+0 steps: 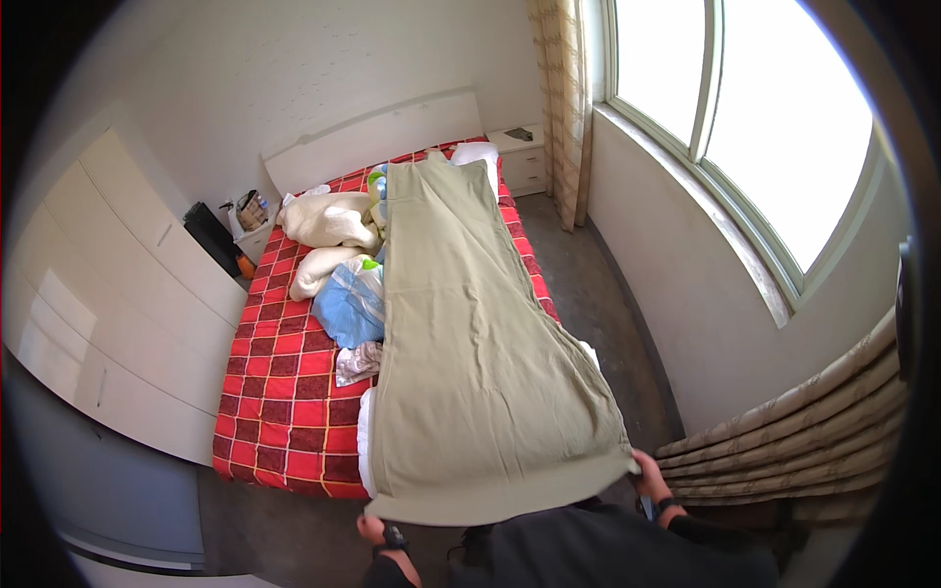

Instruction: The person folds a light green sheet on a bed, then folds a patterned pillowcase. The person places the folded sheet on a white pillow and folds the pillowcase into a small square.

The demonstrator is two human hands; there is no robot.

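An olive-green cloth cover [470, 353] stretches lengthwise over the right part of the bed, from near the headboard to my body. My left hand [371, 528] grips its near left corner. At the near right corner, my right hand [648, 474] holds the cloth edge. Between the hands the near edge hangs in a shallow curve past the foot of the bed. White bedding [365, 441] shows under the cover's left side. A red checked bedspread [287, 411] lies on the mattress. What lies beneath most of the cover is hidden.
Cream bedding [331, 220], a blue patterned cloth [349, 305] and a small crumpled grey cloth [359, 364] lie left of the cover. A white pillow [476, 154] is near the headboard [382, 136]. White wardrobes [125, 287] stand left; a nightstand [520, 165], curtain [779, 434] and window [709, 117] are right.
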